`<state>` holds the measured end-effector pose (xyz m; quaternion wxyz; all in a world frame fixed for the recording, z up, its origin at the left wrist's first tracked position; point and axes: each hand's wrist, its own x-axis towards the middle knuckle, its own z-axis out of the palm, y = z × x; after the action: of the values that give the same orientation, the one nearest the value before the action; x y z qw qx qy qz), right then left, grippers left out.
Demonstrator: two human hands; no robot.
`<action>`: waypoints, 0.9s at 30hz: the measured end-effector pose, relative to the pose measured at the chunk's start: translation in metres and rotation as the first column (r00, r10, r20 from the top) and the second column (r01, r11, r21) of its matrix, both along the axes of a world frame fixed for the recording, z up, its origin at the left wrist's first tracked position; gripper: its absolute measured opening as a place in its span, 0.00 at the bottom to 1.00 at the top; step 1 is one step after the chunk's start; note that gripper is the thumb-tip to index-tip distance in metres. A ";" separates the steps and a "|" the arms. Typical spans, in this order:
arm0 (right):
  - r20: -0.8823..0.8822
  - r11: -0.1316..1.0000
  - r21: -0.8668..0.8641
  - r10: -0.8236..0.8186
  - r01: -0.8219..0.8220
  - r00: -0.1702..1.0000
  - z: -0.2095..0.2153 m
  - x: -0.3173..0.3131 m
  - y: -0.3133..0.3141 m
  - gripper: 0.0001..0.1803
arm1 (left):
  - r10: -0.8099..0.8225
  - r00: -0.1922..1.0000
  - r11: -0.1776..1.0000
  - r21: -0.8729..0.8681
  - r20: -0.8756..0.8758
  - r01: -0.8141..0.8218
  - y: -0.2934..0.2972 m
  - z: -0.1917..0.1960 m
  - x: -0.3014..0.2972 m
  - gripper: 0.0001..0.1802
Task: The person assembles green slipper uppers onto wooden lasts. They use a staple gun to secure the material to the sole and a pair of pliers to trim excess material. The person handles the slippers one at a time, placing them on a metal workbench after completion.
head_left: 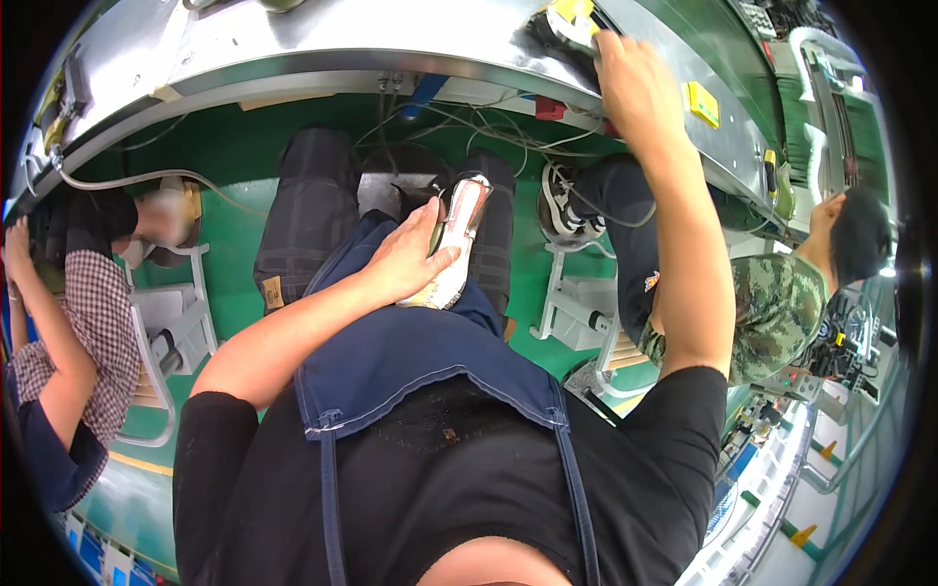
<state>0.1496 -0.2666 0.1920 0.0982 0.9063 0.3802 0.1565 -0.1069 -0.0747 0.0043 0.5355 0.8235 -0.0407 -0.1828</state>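
Note:
A narrow shoe [463, 234] lies on my apron-covered lap, its pale bottom facing up, with reddish and yellowish patches. My left hand [415, 252] holds it, thumb across the pale side and fingers along the left edge. My right hand [635, 83] reaches out over the metal bench, fingers closed at the edge of a dark object [557, 34] with a yellow piece [572, 10] in it. What sits in those fingers is too small and covered to name.
The metal bench [391, 37] runs across the front, with a yellow box [702, 104] on its right part. Loose cables [489, 127] hang beneath it. Co-workers sit at the left, in a checked garment [103, 332], and at the right, in a camouflage sleeve [782, 317].

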 end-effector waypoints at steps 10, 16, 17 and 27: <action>-0.662 0.978 -0.208 -0.145 0.005 0.735 -0.084 -0.196 -0.006 0.09 | 0.005 0.999 1.000 0.021 0.054 -0.006 0.002 -0.011 0.003 0.48; -0.623 0.972 -0.212 -0.217 0.105 0.752 -0.101 -0.211 0.006 0.06 | 0.007 0.998 0.998 0.066 0.070 -0.012 0.003 -0.011 0.005 0.48; -0.623 0.970 -0.219 -0.226 0.110 0.749 -0.101 -0.210 0.008 0.06 | 0.005 0.997 0.997 0.071 0.071 -0.010 0.003 -0.011 0.006 0.47; -0.687 0.937 -0.309 -0.336 0.160 0.644 -0.101 -0.209 0.012 0.08 | 0.047 0.998 0.959 -0.283 0.043 -0.033 0.014 -0.034 0.010 0.40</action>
<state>-0.0598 -0.2546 0.0909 0.0585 0.9195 0.2736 -0.2763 -0.0967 -0.0605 -0.0293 0.6499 0.7437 -0.0628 -0.1439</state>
